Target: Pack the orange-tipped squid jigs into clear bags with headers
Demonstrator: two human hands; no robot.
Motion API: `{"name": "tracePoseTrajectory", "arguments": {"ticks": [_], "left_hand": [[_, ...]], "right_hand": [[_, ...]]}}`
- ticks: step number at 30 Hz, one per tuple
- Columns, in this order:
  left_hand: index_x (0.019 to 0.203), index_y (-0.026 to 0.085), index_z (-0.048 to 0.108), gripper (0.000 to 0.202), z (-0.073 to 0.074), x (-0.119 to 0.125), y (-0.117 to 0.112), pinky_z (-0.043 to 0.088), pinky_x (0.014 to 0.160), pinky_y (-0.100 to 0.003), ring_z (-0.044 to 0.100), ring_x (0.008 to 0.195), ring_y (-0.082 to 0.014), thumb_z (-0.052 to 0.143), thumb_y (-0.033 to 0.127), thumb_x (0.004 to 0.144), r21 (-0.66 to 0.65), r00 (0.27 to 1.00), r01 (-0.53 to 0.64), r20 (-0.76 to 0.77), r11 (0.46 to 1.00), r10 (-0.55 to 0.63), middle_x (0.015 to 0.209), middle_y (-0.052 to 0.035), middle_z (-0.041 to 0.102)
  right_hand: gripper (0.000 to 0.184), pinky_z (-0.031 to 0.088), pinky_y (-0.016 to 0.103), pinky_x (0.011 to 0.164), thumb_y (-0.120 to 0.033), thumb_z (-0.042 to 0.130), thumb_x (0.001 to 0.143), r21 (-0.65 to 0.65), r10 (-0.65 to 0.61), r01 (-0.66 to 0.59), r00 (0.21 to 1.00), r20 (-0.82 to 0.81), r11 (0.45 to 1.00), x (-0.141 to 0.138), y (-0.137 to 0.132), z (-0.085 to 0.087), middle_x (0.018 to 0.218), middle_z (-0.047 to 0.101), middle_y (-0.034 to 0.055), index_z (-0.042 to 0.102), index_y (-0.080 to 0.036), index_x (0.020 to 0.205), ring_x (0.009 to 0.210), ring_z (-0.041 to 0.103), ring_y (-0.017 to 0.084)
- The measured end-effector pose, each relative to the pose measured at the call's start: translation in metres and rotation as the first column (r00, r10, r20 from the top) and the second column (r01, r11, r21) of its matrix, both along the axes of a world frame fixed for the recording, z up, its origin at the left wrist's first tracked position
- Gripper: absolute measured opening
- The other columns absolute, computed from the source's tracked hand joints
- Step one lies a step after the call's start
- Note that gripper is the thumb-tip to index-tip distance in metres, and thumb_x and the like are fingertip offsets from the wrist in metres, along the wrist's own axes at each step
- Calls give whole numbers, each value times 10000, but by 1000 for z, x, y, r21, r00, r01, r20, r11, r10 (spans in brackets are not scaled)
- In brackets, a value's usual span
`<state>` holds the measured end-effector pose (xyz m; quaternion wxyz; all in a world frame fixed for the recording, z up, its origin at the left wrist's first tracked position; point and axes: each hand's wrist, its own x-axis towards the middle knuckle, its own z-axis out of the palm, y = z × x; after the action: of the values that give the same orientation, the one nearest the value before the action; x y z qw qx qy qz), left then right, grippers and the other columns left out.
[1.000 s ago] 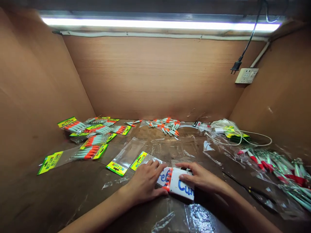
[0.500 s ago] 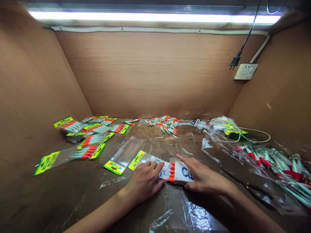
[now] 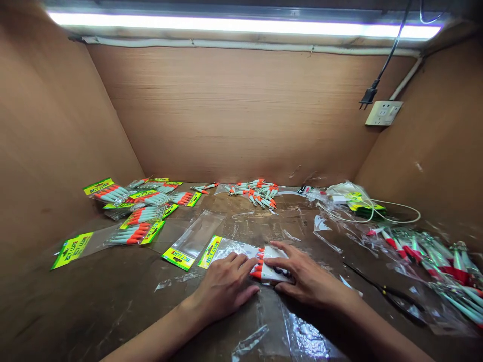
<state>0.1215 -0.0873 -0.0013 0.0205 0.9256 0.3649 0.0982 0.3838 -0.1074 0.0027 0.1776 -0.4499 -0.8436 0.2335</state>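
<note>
My left hand [image 3: 228, 279] has its fingers curled over a clear plastic bag with a yellow-green BCT LURE header [image 3: 210, 251], pressing it on the table. In my right hand [image 3: 307, 274] is a white holder [image 3: 268, 272] with blue writing, mostly hidden by the fingers. A row of orange-tipped lures [image 3: 258, 262] shows at the holder's left end, against the bag's right part. Whether the tips are inside the bag is hard to tell. Left of my left hand lies another clear bag [image 3: 199, 229] with the same header.
Packed lure bags [image 3: 147, 201] are heaped at the left. Loose orange-tipped lures [image 3: 256, 192] lie at the back. To the right are black-handled pliers [image 3: 402, 302], red-and-silver lures [image 3: 445, 256], a white cord [image 3: 407, 219] and plastic scraps. A plug [image 3: 369, 95] hangs near the wall socket [image 3: 384, 113].
My right hand has shifted left with the white holder, and the orange tips now sit closer to my left hand. More of the blue writing is covered. The left hand has barely moved.
</note>
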Motion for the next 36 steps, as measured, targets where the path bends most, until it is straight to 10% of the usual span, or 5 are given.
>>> {"name": "tracePoseTrajectory", "arguments": {"ticks": [9, 16, 22, 29, 36], "left_hand": [[1577, 277, 93, 993, -11, -20, 43, 209, 1188, -536, 145, 1503, -345, 610, 669, 825, -186, 990, 102, 111, 977, -82, 1639, -125, 169], [1581, 161, 6, 1226, -3, 27, 67, 61, 1189, -593, -43, 1502, -379, 546, 839, 713, -327, 969, 212, -56, 921, -242, 1636, -178, -22], [1576, 134, 15, 1202, -8, 40, 71, 24, 1185, -599, -63, 1501, -375, 524, 825, 735, -284, 957, 247, -78, 927, -279, 1633, -193, -20], [1570, 158, 5, 1169, -4, 59, 74, 102, 1167, -618, 303, 1442, -385, 684, 603, 729, -205, 950, 311, 54, 928, -307, 1585, -216, 282], [1430, 245, 424, 810, 46, 59, 77, 344, 1095, -506, 537, 1234, -340, 749, 382, 702, -124, 924, 269, 314, 955, -220, 1375, -108, 559]], "right_hand": [[507, 358, 486, 1130, -320, 744, 796, 23, -41, 44, 992, -118, 999, 4, 16, -13, 1512, 416, 115, 638, -282, 1290, 1368, 433, 308], [638, 350, 451, 1143, -286, 767, 746, 87, -46, 63, 982, -184, 994, -2, 17, -15, 1481, 443, 107, 564, -251, 1350, 1364, 430, 291], [1000, 226, 480, 1206, -147, 653, 725, 9, -23, 24, 988, -153, 1000, 5, 14, -23, 1626, 213, 115, 140, -234, 1579, 1477, 254, 284], [1036, 321, 489, 1163, -180, 746, 692, 7, -165, 182, 907, -387, 983, 6, 22, -17, 1575, 327, 118, 187, -264, 1560, 1396, 405, 290], [981, 360, 482, 1142, -372, 713, 840, 60, -219, 323, 755, -619, 945, 8, 17, 4, 1578, 285, 124, 60, -303, 1569, 1358, 445, 273]]}}
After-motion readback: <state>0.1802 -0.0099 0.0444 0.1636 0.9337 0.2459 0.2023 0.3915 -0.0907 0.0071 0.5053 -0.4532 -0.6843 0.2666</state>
